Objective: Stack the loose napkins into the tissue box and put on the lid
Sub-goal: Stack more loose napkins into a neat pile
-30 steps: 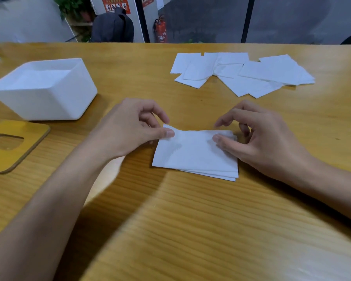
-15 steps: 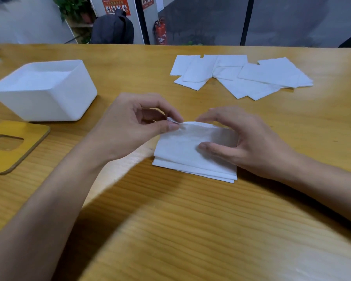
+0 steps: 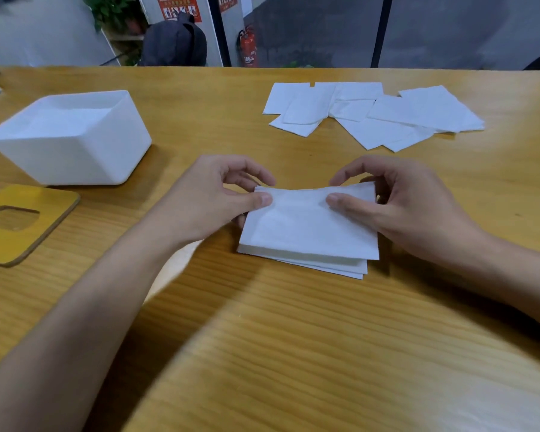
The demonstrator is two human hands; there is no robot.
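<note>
Napkin stack (image 3: 306, 232), apparent pinch: left hand (image 3: 206, 201), right hand (image 3: 412, 210)

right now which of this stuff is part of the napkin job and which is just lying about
Job: napkin stack, pinched by left hand and right hand; loose napkins; white tissue box; yellow lid.
Lying about: backpack; fire extinguisher; plant.
</note>
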